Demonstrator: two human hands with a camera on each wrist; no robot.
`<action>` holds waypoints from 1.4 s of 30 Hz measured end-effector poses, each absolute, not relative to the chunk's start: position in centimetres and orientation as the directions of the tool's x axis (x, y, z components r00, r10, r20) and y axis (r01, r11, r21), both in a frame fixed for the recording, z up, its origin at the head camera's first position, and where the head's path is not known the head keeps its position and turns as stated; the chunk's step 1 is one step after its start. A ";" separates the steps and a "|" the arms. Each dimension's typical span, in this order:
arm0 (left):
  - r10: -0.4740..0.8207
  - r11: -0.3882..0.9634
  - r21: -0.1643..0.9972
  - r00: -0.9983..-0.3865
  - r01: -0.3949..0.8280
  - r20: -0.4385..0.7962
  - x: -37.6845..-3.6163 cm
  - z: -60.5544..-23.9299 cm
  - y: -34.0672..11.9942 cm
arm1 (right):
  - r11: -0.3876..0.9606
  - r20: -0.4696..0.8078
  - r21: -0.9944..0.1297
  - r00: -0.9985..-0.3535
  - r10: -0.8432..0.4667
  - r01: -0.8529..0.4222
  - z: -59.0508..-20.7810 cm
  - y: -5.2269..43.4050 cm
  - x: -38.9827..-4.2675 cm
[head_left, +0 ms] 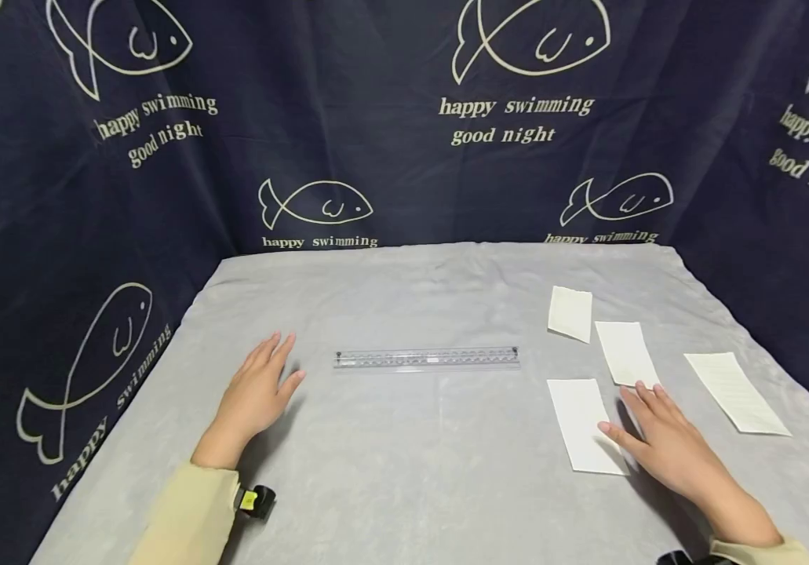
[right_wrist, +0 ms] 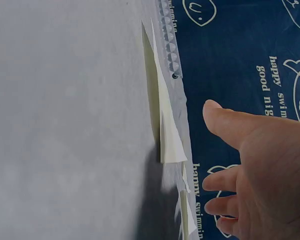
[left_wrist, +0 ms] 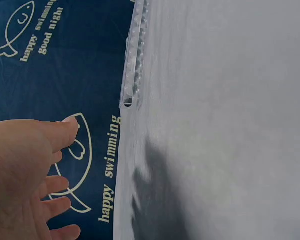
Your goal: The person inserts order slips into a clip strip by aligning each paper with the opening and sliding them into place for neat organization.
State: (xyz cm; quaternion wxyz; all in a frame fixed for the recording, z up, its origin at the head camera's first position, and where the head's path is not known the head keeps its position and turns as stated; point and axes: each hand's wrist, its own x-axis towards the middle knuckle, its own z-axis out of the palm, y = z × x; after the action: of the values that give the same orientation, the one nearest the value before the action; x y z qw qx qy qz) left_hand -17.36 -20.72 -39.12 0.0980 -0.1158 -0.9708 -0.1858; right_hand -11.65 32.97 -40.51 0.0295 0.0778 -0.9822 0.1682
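Note:
My left hand (head_left: 256,392) hovers over the left side of the table, its fingers spread and holding nothing. To its right lies a long clear plastic strip (head_left: 427,359) with a row of bumps and a dark dot near each end. Over the right side is my right hand (head_left: 675,447), also with nothing in it. Below and around that hand lie white paper slips: a near slip (head_left: 581,424), a middle slip (head_left: 625,353) by the fingertips, a far slip (head_left: 570,314) and a right slip (head_left: 736,392). In the right wrist view, the nearest slip (right_wrist: 165,120) has a raised edge.
A grey cloth (head_left: 404,486) covers the table. Dark blue curtains (head_left: 404,141) with fish drawings and lettering stand behind it and along both sides. A black wrist strap (head_left: 257,502) sits at the left sleeve.

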 end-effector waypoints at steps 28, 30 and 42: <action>0.208 0.823 0.488 -0.954 0.290 0.215 -20.9 -40.3 -18.2 | 0.942 -0.020 -0.314 -0.991 -0.129 -0.116 -41.5 32.4 -11.8; 0.207 0.812 0.508 -0.956 0.287 0.209 -21.1 -40.4 -18.1 | 0.941 -0.022 -0.315 -0.991 -0.134 -0.121 -41.6 32.4 -11.8; 0.211 0.756 0.602 -0.966 0.257 0.148 -21.9 -40.7 -17.7 | 0.909 0.061 -0.378 -0.984 -0.165 -0.176 -41.6 31.7 -12.3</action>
State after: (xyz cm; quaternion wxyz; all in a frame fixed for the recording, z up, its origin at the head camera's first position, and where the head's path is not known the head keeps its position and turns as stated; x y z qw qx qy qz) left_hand -21.91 -17.69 -40.67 0.0354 -0.1251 -0.9362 -0.3264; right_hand -12.33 31.69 -41.62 0.0137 0.0874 -0.9769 0.1945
